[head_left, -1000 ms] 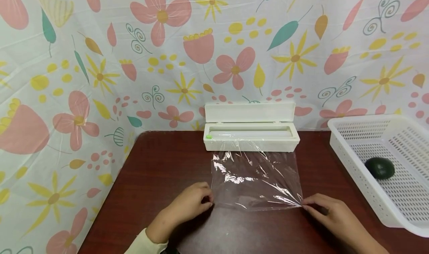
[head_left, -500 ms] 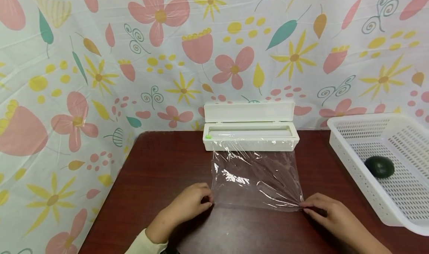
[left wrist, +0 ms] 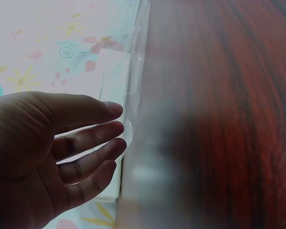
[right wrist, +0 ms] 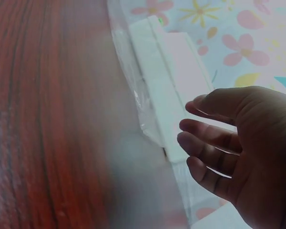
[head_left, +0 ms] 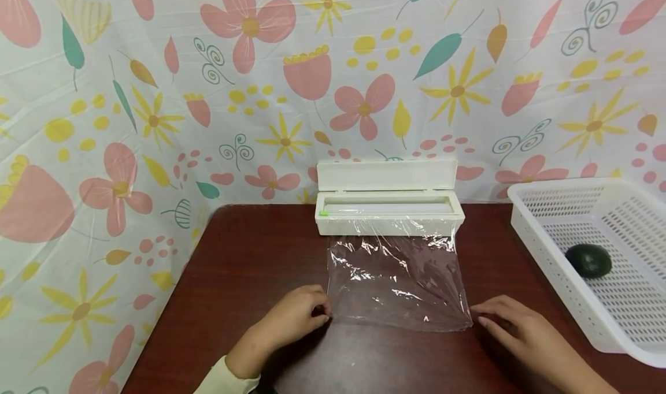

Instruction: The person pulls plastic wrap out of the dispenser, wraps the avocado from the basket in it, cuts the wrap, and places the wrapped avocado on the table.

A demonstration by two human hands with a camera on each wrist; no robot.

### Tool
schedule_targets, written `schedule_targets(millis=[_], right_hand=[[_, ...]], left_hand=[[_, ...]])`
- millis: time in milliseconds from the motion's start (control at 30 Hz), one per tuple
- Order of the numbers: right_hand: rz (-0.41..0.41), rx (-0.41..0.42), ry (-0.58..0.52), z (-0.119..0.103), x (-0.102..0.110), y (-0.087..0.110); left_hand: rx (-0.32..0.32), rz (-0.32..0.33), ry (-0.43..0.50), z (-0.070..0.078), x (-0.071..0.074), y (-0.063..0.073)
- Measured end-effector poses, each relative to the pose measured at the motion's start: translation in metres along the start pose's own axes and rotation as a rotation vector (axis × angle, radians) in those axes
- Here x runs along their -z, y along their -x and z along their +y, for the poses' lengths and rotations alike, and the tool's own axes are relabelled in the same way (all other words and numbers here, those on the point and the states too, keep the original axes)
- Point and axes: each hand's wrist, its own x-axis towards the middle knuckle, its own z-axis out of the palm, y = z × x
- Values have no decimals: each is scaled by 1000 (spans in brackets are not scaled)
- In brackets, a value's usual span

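A sheet of clear plastic wrap [head_left: 390,290] stretches over the tabletop from a white wrap dispenser box [head_left: 390,226], whose lid is raised. At the sheet's near left corner my left hand [head_left: 293,319] pinches the edge between thumb and finger. The left wrist view has the left hand [left wrist: 62,148] with its other fingers loosely bent. Just off the near right corner is my right hand [head_left: 525,330], thumb and fingers slightly parted. In the right wrist view, the right hand [right wrist: 243,148] holds nothing, and the wrap's edge [right wrist: 138,95] lies beyond its fingertips.
A white perforated basket [head_left: 567,313] stands on the right side of the table, holding a dark green avocado-like fruit [head_left: 588,260]. A green slider [head_left: 324,213] sits at the box's left end. Behind the dark red wooden table [head_left: 250,255] hangs a flowered curtain [head_left: 156,64].
My right hand has let go of the wrap's near right corner and moved slightly right. The gathered folds there have loosened. My left hand has stayed in place.
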Motion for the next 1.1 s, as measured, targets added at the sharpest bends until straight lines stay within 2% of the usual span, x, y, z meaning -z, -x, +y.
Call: schedule_targets(millis=[267, 567, 900, 1100], right_hand=[[7, -7, 11, -3, 16, -3], [41, -40, -51, -2, 38, -9], [56, -92, 41, 1, 54, -14], [62, -99, 57, 1, 64, -19]], left_hand=[[1, 0, 15, 0, 1, -1], [10, 2, 16, -2, -1, -2], [20, -8, 9, -1, 3, -3], [19, -2, -3, 0, 4, -4]])
